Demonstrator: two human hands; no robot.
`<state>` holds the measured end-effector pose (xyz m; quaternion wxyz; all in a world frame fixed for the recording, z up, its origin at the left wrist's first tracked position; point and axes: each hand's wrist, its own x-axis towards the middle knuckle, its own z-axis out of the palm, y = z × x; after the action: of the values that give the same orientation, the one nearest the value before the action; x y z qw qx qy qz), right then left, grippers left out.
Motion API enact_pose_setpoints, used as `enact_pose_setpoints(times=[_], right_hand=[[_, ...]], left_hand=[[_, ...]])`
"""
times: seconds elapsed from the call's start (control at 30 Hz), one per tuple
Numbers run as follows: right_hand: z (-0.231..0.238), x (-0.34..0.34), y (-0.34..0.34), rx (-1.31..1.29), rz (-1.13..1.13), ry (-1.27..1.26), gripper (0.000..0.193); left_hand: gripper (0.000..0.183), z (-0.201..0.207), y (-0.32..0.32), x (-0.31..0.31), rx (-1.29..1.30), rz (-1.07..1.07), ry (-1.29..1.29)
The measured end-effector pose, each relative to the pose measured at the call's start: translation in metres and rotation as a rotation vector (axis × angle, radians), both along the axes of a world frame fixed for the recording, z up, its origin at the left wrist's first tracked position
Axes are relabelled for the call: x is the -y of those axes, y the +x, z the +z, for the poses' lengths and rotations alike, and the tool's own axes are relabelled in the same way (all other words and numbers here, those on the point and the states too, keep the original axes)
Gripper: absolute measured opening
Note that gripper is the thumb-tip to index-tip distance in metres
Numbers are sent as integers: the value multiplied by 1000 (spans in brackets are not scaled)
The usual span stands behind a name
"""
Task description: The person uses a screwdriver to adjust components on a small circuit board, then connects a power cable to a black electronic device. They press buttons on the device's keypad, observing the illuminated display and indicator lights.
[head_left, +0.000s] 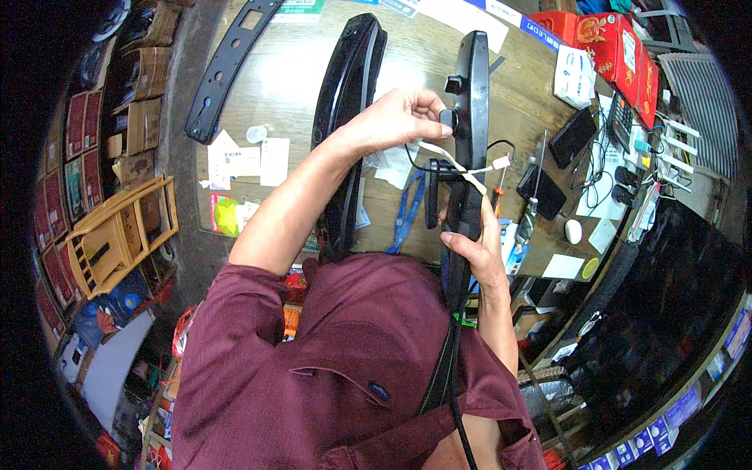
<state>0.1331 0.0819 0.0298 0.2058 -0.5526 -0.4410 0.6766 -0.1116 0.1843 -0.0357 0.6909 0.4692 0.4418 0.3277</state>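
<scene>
A long black bar-shaped device (473, 86) stretches from my lap out over the table, with small black brackets on its left side. My right hand (479, 254) is closed round its lower part, thumb on the near face. At the bar's upper left side, my left hand (403, 117) pinches a small black square piece (447, 118). It touches or nearly touches the bar; I cannot tell whether it is attached. A white cable with a plug (500, 162) and thin black wires cross the bar between my hands. Left of it stands a glossy black curved housing (345, 102), partly behind my left forearm.
A flat black plate with holes (223, 74) lies at the far left of the wooden table (298, 94). To the right are a screwdriver (499, 192), black phones (573, 137), a white mouse (573, 230) and red boxes (619, 59). A blue lanyard (407, 207) lies near my lap.
</scene>
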Motion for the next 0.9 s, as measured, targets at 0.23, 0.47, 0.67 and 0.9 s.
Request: enact_pose_setpoints(times=[0.23,0.47,0.67,0.9], right_hand=[[1,1,3,-31,-47,-52,81],[-1,0,6,-47,-38,-35,80],[-2,2,6,-69,-40,-28,93],[2,7,2,83,102,16,110]], left_hand=[[24,6,5,15,-412,153,666],[26,11,1,17,-333,160,444],[23,12,3,17,-366,146,450],[17,3,9,14,-369,39,521]])
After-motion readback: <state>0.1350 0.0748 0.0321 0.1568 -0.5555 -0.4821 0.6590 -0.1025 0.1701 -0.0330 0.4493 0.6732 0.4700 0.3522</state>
